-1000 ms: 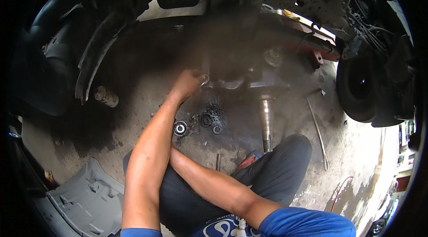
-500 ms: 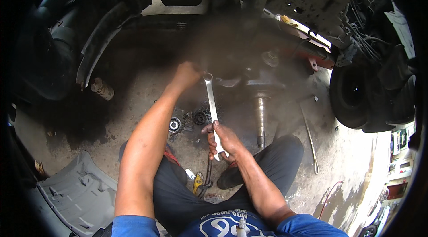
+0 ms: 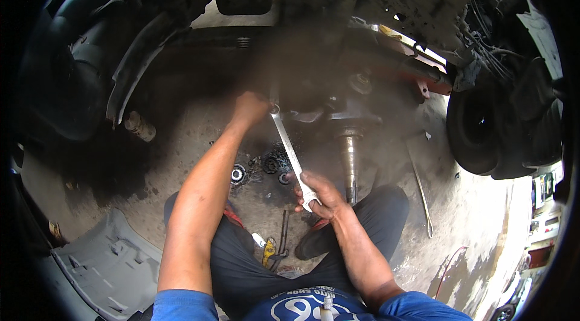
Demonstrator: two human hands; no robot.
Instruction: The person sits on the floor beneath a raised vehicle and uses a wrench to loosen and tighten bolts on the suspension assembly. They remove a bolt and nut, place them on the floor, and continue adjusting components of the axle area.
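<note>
A silver combination wrench slants across the middle, its ring end up beside my left hand and its open end down to the right. My right hand is closed around the wrench near the open end. My left hand is curled at the ring end; its fingers are partly hidden, and a dark blur covers what lies past them. Just right of the wrench, a metal axle spindle points toward me, with a threaded tip.
Round bearing-like parts lie on the greasy floor between my knees. Closer in are a yellow tool and a dark bar. A dirty can and grey panel sit left; a thin rod and tire are right.
The wrench has tilted more, its open end swinging right with my right hand. Its ring end and my left hand have shifted slightly left and down in the picture.
</note>
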